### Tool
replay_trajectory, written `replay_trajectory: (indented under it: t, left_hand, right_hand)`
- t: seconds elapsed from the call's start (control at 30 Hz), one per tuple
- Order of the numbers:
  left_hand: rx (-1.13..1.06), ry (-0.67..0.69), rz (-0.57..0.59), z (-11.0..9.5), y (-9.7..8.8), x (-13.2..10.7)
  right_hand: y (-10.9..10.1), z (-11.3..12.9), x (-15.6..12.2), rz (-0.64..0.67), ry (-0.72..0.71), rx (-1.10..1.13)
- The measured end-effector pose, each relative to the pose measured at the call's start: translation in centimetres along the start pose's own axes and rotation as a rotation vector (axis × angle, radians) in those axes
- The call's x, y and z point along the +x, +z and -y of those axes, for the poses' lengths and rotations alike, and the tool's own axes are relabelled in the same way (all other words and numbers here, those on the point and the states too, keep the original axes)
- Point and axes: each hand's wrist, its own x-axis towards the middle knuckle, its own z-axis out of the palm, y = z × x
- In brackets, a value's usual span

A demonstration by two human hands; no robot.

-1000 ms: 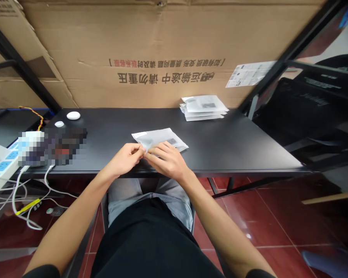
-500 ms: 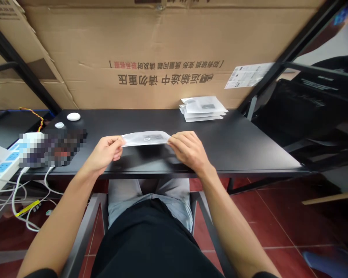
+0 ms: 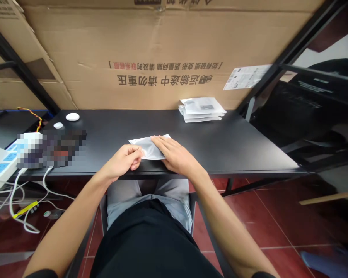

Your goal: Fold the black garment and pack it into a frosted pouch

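Note:
A frosted white plastic bag [image 3: 149, 146] lies on the black desk near its front edge. My left hand [image 3: 126, 160] pinches the near left part of the bag between thumb and fingers. Stretched flat, the fingers of my right hand [image 3: 174, 152] press down on the bag's right part and cover much of it. Farther back on the desk is a stack of similar flat bags [image 3: 201, 108], with a dark printed patch showing on the top one.
A large cardboard sheet [image 3: 139, 42] stands behind the desk [image 3: 234, 146]. At the left are a white power strip [image 3: 1, 166] with cables, a blurred-out item [image 3: 63, 148], a white oval object [image 3: 72, 116] and a smaller white disc [image 3: 58, 125].
The bag, held stretched between both hands before, has come down onto the desk. My left hand moved right and nearer; my right hand went from gripping the bag's end to lying flat on it.

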Motion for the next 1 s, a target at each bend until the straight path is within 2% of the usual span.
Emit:
replay_trajectory:
  t: [0.07, 0.17, 0.3, 0.4, 0.5, 0.6, 0.7, 0.77, 0.9, 1.0]
  left_hand:
    - [0.076, 0.071, -0.004, 0.3, -0.6, 0.3]
    - [0.428, 0.192, -0.112, 1.2, -2.1, 0.7]
    - [0.979, 0.182, -0.254, 3.2, -3.6, 1.1]
    - [1.201, 0.095, -0.295, 4.3, -3.9, 1.6]
    - [1.302, 0.021, -0.305, 4.5, -3.9, 2.0]
    - [1.336, -0.018, -0.29, 4.3, -4.0, 2.3]
    - [1.35, -0.041, -0.271, 4.2, -4.3, 2.4]
    - [1.357, -0.049, -0.261, 4.2, -4.5, 2.5]
    - [1.368, -0.06, -0.248, 4.1, -4.8, 2.7]
    - [1.368, -0.061, -0.218, 4.0, -5.2, 2.8]
  right_hand:
    - [-0.6, -0.6, 0.2, 0.009, 0.056, -0.032]
    - [-3.8, -3.3, -0.1, -0.039, 0.173, -0.073]
    - [-9.9, -10.0, 0.4, -0.133, 0.345, -0.254]
    - [-12.6, -15.9, 1.4, -0.181, 0.438, -0.413]
    - [-12.3, -20.5, 2.0, -0.183, 0.557, -0.494]
    - [-10.1, -23.0, 1.8, -0.069, 0.577, -0.466]
    - [-7.9, -24.0, 1.3, 0.049, 0.576, -0.409]
    - [-7.3, -24.4, 1.2, 0.096, 0.584, -0.376]
    - [-8.0, -25.0, 1.5, 0.185, 0.592, -0.34]
    - [-9.1, -24.3, 2.1, 0.238, 0.639, -0.363]
